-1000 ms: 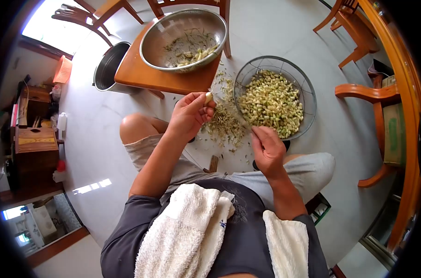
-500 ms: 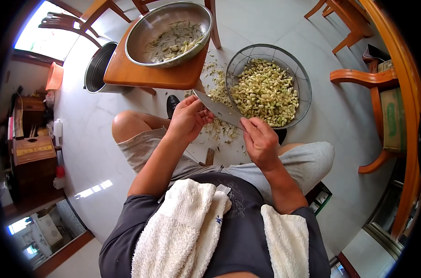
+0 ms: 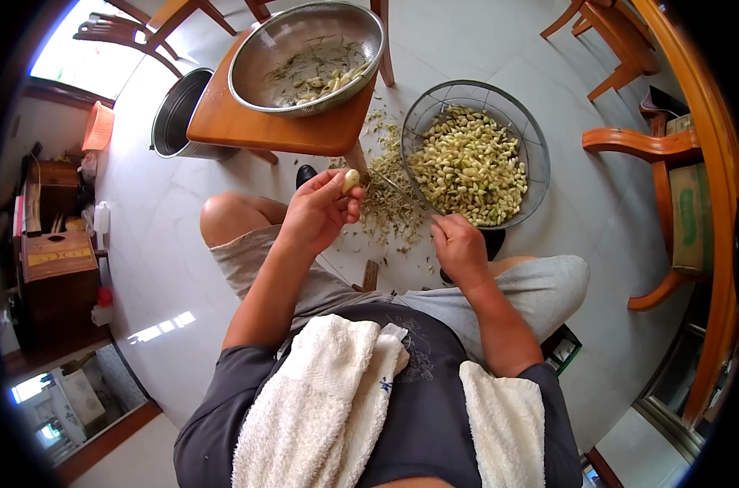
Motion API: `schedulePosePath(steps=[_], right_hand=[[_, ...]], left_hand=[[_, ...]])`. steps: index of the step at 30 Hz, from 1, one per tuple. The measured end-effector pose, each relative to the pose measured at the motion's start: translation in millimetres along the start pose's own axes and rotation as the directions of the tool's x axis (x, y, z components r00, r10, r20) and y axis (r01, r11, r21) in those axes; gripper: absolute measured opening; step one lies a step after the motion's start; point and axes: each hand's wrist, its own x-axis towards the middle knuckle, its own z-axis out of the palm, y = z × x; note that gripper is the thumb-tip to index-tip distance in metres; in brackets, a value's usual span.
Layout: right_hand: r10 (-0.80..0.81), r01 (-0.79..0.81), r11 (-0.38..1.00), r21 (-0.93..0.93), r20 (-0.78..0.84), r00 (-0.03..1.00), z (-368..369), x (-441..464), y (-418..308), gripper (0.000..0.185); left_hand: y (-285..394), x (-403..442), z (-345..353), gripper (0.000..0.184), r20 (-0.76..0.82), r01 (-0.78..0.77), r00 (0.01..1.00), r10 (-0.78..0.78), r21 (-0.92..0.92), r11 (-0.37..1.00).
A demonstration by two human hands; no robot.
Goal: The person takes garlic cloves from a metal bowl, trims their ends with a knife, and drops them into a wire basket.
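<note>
My left hand [image 3: 325,206] is closed, pinching a small pale bulb [image 3: 351,180] between thumb and fingertips. My right hand [image 3: 460,250] is wrapped round the handle of a knife [image 3: 400,192]; the blade is turned nearly edge-on and shows as a thin line pointing up and left. Beyond the hands, a wire-frame basket [image 3: 543,167] on the floor holds a heap of similar pale green-white bulbs [image 3: 467,167]. Dry trimmings [image 3: 390,215] lie scattered on the floor below the knife.
A metal colander [image 3: 306,107] with some bulbs and stringy scraps stands on a wooden chair [image 3: 288,134]. Left of it is a dark metal bucket [image 3: 174,122]. Chairs and a wooden table edge [image 3: 707,106] stand at the right. White towels [image 3: 312,398] hang over my chest.
The knife has tilted from showing its broad side to nearly edge-on and come away from my left hand. The bulb in my left fingers now shows. The view has shifted slightly.
</note>
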Motion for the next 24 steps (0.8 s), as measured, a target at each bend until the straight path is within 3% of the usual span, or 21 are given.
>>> schedulePosePath(steps=[6, 12, 15, 21, 24], right_hand=[[0.060, -0.060, 0.986, 0.157, 0.004, 0.998, -0.1, 4.1, -6.0, 0.016], [0.104, -0.098, 0.965, 0.242, -0.011, 0.995, -4.7, 5.0, -4.1, 0.015], [0.111, -0.103, 0.956, 0.276, -0.014, 0.994, -6.6, 3.4, -3.0, 0.016], [0.145, -0.131, 0.933, 0.335, -0.019, 0.989, -12.4, 2.7, -8.4, 0.018], [0.153, -0.135, 0.924, 0.357, -0.022, 0.988, -13.8, 2.9, -9.6, 0.017]], left_hand=[[-5.0, 5.1, -11.1, 0.027, 0.260, 0.147, 0.962, -0.088, -0.214, 0.966], [-7.3, 11.3, -10.0, 0.021, 0.361, 0.174, 0.928, -0.093, -0.197, 0.965], [-5.8, 8.2, 9.3, 0.017, 0.152, 0.120, 0.984, -0.094, -0.169, 0.978], [-11.3, 26.8, -5.9, 0.023, 0.292, -0.007, 0.955, 0.060, -0.181, 0.984], [-6.6, 24.5, 5.0, 0.024, 0.199, -0.023, 0.978, 0.058, -0.174, 0.985]])
